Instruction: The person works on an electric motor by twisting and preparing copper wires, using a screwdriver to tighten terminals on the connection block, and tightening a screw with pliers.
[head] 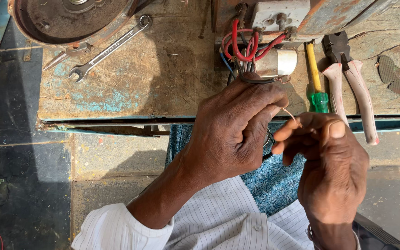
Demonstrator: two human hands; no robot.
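My left hand (235, 127) is closed around a dark cable bundle (255, 79) at the front edge of a worn wooden bench (153, 78). Its fingertips pinch a thin bare copper wire (291, 114). My right hand (326, 159) pinches the other end of that strand between thumb and fingers, just right of the left hand. Red, blue and black wires (239, 46) run from the bundle up to a white cylindrical capacitor (278, 62) and a white socket block (279, 14).
Pliers with pale handles (348, 74) and a yellow-green screwdriver (315, 78) lie right of the capacitor. A combination spanner (109, 46) and a round rusty metal housing (70, 18) sit at the bench's left. Tiled floor lies below.
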